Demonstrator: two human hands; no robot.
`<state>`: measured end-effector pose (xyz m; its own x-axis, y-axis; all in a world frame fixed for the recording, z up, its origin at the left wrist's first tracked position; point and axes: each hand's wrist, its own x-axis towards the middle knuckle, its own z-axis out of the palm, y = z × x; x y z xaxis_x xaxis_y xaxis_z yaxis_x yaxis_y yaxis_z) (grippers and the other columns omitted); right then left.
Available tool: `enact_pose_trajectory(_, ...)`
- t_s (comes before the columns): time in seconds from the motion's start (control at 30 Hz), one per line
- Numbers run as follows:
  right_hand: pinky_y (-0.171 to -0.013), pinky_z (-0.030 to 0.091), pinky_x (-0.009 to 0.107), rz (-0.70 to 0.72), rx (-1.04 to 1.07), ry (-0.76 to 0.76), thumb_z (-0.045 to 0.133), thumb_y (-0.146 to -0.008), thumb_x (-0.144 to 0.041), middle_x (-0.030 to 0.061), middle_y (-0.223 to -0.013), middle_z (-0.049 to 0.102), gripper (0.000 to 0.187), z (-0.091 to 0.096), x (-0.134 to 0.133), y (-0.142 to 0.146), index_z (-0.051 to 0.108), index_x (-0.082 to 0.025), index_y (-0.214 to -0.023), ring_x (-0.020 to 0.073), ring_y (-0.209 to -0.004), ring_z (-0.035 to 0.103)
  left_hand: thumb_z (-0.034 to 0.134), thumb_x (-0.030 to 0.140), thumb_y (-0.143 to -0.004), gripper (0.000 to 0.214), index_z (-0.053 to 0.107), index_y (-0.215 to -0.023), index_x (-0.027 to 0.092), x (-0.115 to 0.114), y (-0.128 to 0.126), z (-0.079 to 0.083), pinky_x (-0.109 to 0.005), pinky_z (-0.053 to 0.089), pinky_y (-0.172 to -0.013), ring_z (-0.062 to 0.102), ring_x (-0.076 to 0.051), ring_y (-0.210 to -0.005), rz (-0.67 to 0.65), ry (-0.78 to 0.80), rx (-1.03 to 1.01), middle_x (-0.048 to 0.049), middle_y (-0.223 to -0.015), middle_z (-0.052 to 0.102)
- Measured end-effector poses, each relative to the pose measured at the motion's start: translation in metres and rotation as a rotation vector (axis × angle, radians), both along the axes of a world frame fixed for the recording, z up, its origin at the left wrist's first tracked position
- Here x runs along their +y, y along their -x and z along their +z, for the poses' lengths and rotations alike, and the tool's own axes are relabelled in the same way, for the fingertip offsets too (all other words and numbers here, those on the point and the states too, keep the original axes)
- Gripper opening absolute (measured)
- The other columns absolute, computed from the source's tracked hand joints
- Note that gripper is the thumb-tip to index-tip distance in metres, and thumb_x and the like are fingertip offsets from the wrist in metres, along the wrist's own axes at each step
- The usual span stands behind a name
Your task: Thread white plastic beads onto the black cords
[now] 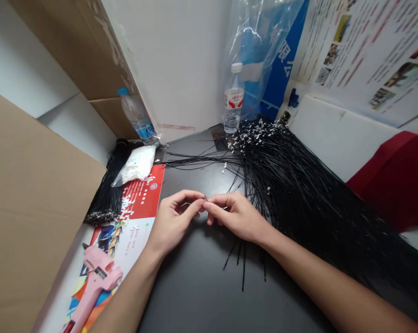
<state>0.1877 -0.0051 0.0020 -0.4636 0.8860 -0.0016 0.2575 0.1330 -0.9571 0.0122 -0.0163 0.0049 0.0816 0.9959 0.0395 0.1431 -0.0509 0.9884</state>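
Note:
Above the middle of the dark table, my left hand (pixel 174 219) and my right hand (pixel 235 215) meet at the fingertips. Both are closed in a pinch, thumb against forefinger, on a thin black wire (pixel 205 199); most of it is hidden by the fingers. Just right of my right hand spreads a large heap of black wires (pixel 285 185), many tipped with small white connectors (pixel 254 134). A few loose wire ends (pixel 243 266) stick out below my right hand. Several tiny white connectors (pixel 126 206) lie left of my left hand.
A pink glue gun (pixel 96 275) rests on printed sheets at left, near a bag of white pieces (pixel 138 163) and a smaller black wire bundle (pixel 107 199). Two bottles (pixel 233 106) (pixel 138 118) stand behind. Cardboard (pixel 32 203) borders the left; red cloth (pixel 396 180) lies right.

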Motion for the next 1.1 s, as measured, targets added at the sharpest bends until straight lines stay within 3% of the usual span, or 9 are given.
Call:
enact_pose_trajectory(0.1, -0.05, 0.033, 0.021, 0.008, -0.031, -0.039, 0.053, -0.095, -0.039, 0.0012, -0.067, 0.071, 0.035, -0.0012, 0.001, -0.0011, 0.075, -0.016, -0.082, 0.0082, -0.051, 0.05, 0.074, 0.035, -0.078, 0.019, 0.074, -0.085, 0.018, 0.0001, -0.0006, 0.0009, -0.025, 0.055, -0.063, 0.065, -0.014, -0.065, -0.002, 0.007, 0.002, -0.0035, -0.081, 0.074)
enact_pose_trajectory(0.37, -0.052, 0.034, 0.021, -0.012, -0.097, -0.192, 0.056, -0.094, -0.033, -0.0015, -0.061, 0.067, 0.032, -0.0021, -0.0023, 0.0013, 0.073, -0.017, -0.071, 0.0077, -0.05, 0.049, 0.071, 0.033, -0.079, 0.015, 0.071, -0.081, 0.017, 0.0004, -0.0004, 0.0016, -0.022, 0.051, -0.059, 0.059, -0.011, -0.06, -0.005, 0.068, -0.008, -0.0015, -0.075, 0.07)
enact_pose_trajectory(0.57, -0.048, 0.03, 0.021, -0.005, -0.084, -0.124, 0.05, -0.095, -0.03, -0.0003, -0.065, 0.068, 0.033, -0.0016, -0.003, 0.0014, 0.073, -0.016, -0.075, 0.0076, -0.049, 0.045, 0.071, 0.033, -0.079, 0.017, 0.069, -0.082, 0.016, 0.0014, 0.0009, 0.0032, -0.024, 0.05, -0.062, 0.058, -0.011, -0.06, -0.015, 0.113, -0.065, -0.001, -0.071, 0.068)
enact_pose_trajectory(0.7, -0.055, 0.039, 0.022, -0.001, -0.016, -0.042, 0.045, -0.097, -0.03, 0.0031, -0.074, 0.072, 0.035, -0.0012, -0.0024, 0.0004, 0.075, -0.015, -0.085, 0.0104, -0.059, 0.055, 0.071, 0.035, -0.078, 0.019, 0.069, -0.081, 0.016, 0.0016, 0.0019, 0.003, -0.025, 0.048, -0.063, 0.057, -0.012, -0.06, -0.003, 0.118, -0.079, -0.0017, -0.072, 0.068)
enact_pose_trajectory(0.87, -0.056, 0.046, 0.023, -0.089, 0.058, 0.033, 0.035, -0.1, -0.036, 0.0053, -0.077, 0.073, 0.044, -0.0028, -0.0031, 0.0015, 0.073, -0.014, -0.098, 0.0105, -0.056, 0.057, 0.072, 0.036, -0.078, 0.021, 0.069, -0.081, 0.016, 0.0019, 0.0021, 0.0028, -0.025, 0.047, -0.061, 0.057, -0.011, -0.059, 0.017, 0.115, -0.063, -0.0012, -0.075, 0.067)
enact_pose_trajectory(1.1, -0.052, 0.041, 0.021, -0.121, -0.031, -0.092, 0.055, -0.092, -0.029, 0.0023, -0.074, 0.072, 0.024, -0.0035, -0.0027, 0.003, 0.071, -0.015, -0.081, 0.0091, -0.057, 0.059, 0.072, 0.035, -0.079, 0.02, 0.07, -0.084, 0.015, 0.0017, 0.001, 0.0023, -0.025, 0.048, -0.062, 0.058, -0.01, -0.06, 0.029, 0.128, -0.059, -0.0008, -0.079, 0.067)
